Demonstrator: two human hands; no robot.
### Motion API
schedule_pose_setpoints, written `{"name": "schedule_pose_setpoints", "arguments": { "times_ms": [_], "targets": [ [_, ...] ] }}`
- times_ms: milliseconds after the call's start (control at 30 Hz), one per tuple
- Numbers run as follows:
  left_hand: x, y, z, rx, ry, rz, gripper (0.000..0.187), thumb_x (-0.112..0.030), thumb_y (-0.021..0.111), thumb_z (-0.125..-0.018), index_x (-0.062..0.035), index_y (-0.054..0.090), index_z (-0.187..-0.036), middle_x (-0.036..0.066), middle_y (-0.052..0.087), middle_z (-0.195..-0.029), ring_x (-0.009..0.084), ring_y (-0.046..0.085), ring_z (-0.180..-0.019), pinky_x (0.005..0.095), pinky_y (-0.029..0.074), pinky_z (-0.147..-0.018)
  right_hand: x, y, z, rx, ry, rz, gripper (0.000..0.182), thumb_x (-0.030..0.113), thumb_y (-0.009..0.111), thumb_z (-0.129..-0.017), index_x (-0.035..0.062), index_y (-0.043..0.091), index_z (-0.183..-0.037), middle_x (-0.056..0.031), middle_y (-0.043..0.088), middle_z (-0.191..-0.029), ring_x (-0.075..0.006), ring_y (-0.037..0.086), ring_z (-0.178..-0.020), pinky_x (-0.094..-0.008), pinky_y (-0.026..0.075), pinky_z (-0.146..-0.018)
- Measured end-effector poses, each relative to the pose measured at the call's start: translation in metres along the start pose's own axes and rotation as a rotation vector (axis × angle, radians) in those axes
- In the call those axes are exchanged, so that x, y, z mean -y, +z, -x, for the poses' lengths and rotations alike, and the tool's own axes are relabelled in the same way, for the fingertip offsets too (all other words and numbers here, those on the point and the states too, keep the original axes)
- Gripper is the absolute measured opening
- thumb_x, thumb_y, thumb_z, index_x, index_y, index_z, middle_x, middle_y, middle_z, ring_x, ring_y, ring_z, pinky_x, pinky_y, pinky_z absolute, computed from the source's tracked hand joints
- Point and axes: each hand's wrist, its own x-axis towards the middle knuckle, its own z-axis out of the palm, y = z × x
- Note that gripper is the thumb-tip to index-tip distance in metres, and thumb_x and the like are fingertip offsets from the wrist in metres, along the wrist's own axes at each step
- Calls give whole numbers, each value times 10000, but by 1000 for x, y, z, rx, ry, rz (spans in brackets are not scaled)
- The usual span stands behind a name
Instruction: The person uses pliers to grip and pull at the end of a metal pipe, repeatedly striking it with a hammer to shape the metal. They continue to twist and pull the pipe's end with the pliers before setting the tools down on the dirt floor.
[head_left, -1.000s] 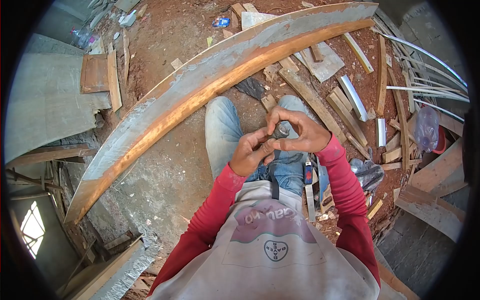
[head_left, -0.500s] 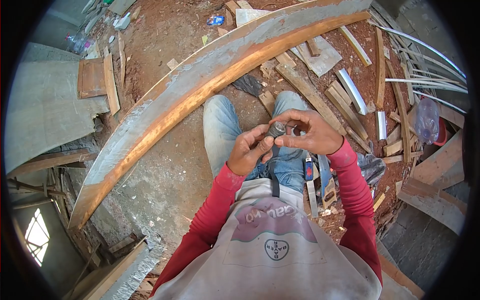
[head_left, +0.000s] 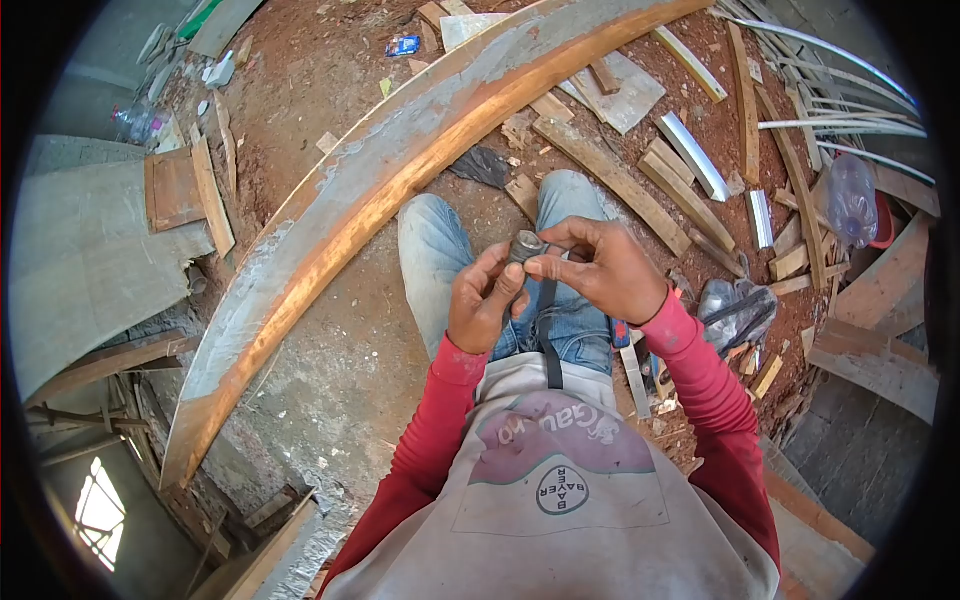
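Note:
Above my lap, both hands are on a small dark cylinder (head_left: 526, 245) with a round grey end facing up. My left hand (head_left: 482, 302) is wrapped round its lower part, thumb along the side. From the other side, my right hand (head_left: 602, 270) pinches near its top with thumb and forefinger. What kind of thing it is cannot be made out, and its lower part is hidden by my fingers. A black strap (head_left: 546, 345) runs below the hands over my jeans to the waist.
A long curved board (head_left: 400, 165) smeared with grey cement arches across the ground ahead. Beside my right thigh lies a tool with a blue and red handle (head_left: 621, 335). Wood offcuts (head_left: 612, 180), white rods (head_left: 845, 125) and a plastic bottle (head_left: 853, 200) lie to the right.
Both hands have shifted slightly left with the dark cylinder, and its round end has turned more upward. My right fingers have closed in beside it. The view has shifted a little.

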Motion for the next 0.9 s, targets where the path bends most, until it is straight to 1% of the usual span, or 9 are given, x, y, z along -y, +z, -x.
{"name": "schedule_pose_setpoints", "arguments": {
  "times_ms": [67, 133, 267, 333, 433, 667, 767, 833, 900],
  "targets": [
    [1, -2, -1, -24, 13, 30, 418, -266, 590, -1007, 36, 553, -1293, 38, 644, -936, 55, 510, -628, 195, 392, -522, 2, 4, 1, -16, 3, -2, 425, 228, 780, -849, -108, 658, -1081, -123, 695, -791, -117, 622, -687, -292, 501, -614],
    [-1, -1, 0, -37, 12, 35, 418, -269, 591, -1006, 39, 554, -1288, 37, 641, -924, 55, 508, -622, 194, 391, -520, 3, 10, 3, -62, -2, 52, 457, 294, 784, -853, -65, 677, -1114, -28, 662, -764, -33, 521, -653, -237, 449, -577],
    [4, -5, 1, -45, 55, 31, 418, -267, 592, -1006, 48, 555, -1278, 28, 632, -878, 56, 503, -603, 197, 387, -517, 8, 15, 6, -120, -28, 136, 464, 311, 780, -848, -73, 685, -1090, -70, 674, -753, -71, 535, -617, -258, 464, -578],
    [6, -5, 1, -50, 63, 34, 416, -266, 590, -1007, 48, 555, -1279, 24, 629, -867, 55, 500, -598, 197, 385, -513, 9, 17, 7, -161, -108, 228, 409, 263, 752, -843, -84, 677, -1045, -207, 695, -826, -339, 690, -728, -394, 521, -665],
    [10, -8, 1, -59, 90, 20, 414, -263, 588, -1008, 48, 555, -1279, 18, 627, -858, 53, 494, -589, 197, 380, -505, 10, 22, 10, -193, -111, 239, 367, 275, 743, -844, -57, 693, -994, -229, 690, -860, -386, 681, -772, -419, 516, -681],
    [10, -6, 2, -60, 109, 3, 386, -258, 584, -1010, 40, 561, -1254, 41, 642, -859, 54, 502, -575, 197, 385, -491, 9, 15, 6, -132, -56, 145, 274, 236, 729, -852, -24, 709, -936, -226, 685, -838, -382, 678, -763, -410, 514, -674],
    [11, -5, 1, -69, 95, 12, 370, -253, 590, -1006, 34, 564, -1238, 56, 645, -868, 55, 512, -575, 194, 390, -485, 4, 11, 4, -94, -62, 101, 246, 196, 721, -865, -41, 703, -931, -216, 692, -807, -331, 700, -748, -383, 511, -665],
    [9, -4, 0, -66, 100, 32, 366, -249, 591, -1005, 31, 561, -1239, 59, 641, -874, 57, 513, -572, 191, 391, -482, -1, 12, 1, -90, -56, -21, 207, 165, 712, -881, -39, 709, -918, -192, 704, -792, -242, 706, -730, -344, 510, -660],
    [9, -5, -1, -62, 105, 55, 362, -244, 591, -1004, 28, 557, -1239, 63, 638, -880, 58, 514, -570, 188, 391, -479, 0, 8, -2, -47, -36, -6, 198, 159, 705, -888, -37, 712, -913, -178, 706, -780, -206, 697, -725, -331, 511, -657]
  ]
}}
